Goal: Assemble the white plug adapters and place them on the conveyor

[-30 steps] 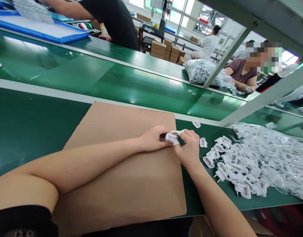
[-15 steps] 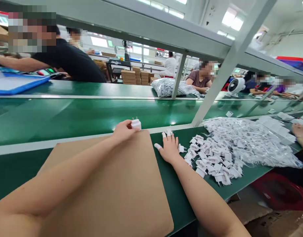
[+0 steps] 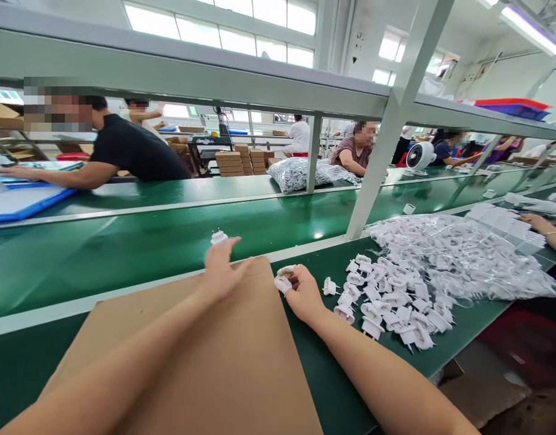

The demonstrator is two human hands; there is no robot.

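My left hand [image 3: 221,269] reaches over the far edge of a brown cardboard sheet [image 3: 223,356], its thumb and a finger spread apart. Just beyond its fingers, over the green belt [image 3: 137,248], is a white plug adapter [image 3: 219,237] with its pins up; whether a fingertip still touches it is hidden. My right hand [image 3: 303,293] is beside the cardboard's right edge, fingers curled, white covers on the fingertips. What lies between those fingertips, if anything, I cannot make out. Right of it, one loose plug piece [image 3: 330,286] lies near a pile of white plug pieces [image 3: 396,299].
A clear bag of white parts [image 3: 463,257] lies behind the pile. A slanted metal post [image 3: 382,151] and an overhead shelf [image 3: 214,75] frame the bench. Another person's hand [image 3: 538,223] is at the far right; a co-worker in black [image 3: 133,148] sits across the belt.
My left hand has moved left and spread its fingers, with the adapter now over the belt. My right hand has drawn back from flat and spread to curled. The view has tilted up.
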